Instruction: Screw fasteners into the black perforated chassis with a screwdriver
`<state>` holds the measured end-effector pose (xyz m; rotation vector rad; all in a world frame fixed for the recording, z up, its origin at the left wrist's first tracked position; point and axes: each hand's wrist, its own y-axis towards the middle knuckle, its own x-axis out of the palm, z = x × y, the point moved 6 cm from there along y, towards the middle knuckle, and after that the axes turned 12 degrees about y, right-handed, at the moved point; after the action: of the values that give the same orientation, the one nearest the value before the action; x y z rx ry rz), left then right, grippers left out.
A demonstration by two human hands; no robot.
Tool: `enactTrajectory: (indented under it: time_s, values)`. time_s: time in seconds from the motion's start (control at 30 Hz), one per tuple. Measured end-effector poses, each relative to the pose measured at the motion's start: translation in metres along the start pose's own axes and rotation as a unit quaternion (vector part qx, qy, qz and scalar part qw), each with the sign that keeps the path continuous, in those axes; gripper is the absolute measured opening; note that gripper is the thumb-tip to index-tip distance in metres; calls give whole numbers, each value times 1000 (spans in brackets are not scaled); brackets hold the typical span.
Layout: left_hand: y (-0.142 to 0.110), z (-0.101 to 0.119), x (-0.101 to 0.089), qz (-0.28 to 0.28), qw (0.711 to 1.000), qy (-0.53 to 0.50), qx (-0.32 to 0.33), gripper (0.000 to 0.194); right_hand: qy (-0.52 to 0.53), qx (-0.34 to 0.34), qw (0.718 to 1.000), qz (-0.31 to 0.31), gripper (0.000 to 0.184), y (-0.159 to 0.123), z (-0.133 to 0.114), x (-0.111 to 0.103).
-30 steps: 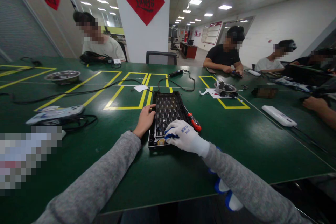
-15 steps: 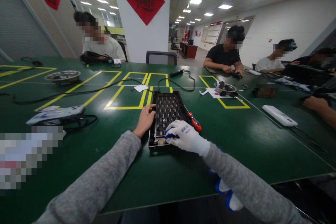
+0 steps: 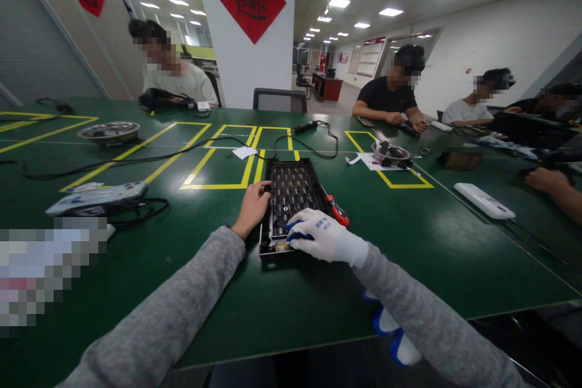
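A shallow black rectangular case (image 3: pixel 293 191) lies lengthwise before me, with rows of dark round shapes inside. At its near end sits a small tan part (image 3: pixel 282 247). Bare, my left hand (image 3: pixel 253 209) holds the case's left side, fingertips on the rim and thumb bent. My right hand (image 3: pixel 322 235) wears a white glove with blue fingertips. Its bent fingers press on the near right part of the case and hide that corner; what lies under the fingertips cannot be seen. A red and black screwdriver (image 3: pixel 337 211) rests against the case's right side.
Another white and blue glove (image 3: pixel 385 321) hangs at the table edge beneath my right forearm. Metal bowls stand at left (image 3: pixel 109 132) and right (image 3: pixel 391 153). Cables cross the green table (image 3: pixel 218 321). A white power strip (image 3: pixel 484 200) lies right. Several people sit around.
The case has shifted very slightly to the right, with both hands staying on it. Across the table, a co-worker's hands have moved a little.
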<state>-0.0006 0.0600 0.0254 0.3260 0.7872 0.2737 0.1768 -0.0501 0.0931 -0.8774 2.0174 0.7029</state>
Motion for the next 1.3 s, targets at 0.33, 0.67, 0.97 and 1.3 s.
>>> enactTrajectory:
  time_s: [0.33, 0.67, 0.97, 1.3]
  values:
    - [0, -2, 1, 0, 1000, -7, 1, 36, 102, -33, 992, 65, 40, -5, -1, -6]
    - [3, -4, 1, -1, 1000, -18, 9, 38, 165, 45, 907, 385, 38, -12, 23, -56]
    - [-8, 4, -5, 14, 999, -25, 34, 37, -35, 162, 980, 110, 20, 38, 55, -24]
    - [-24, 16, -17, 10, 998, 22, 63, 25, -141, 181, 972, 41, 27, 76, 64, -4]
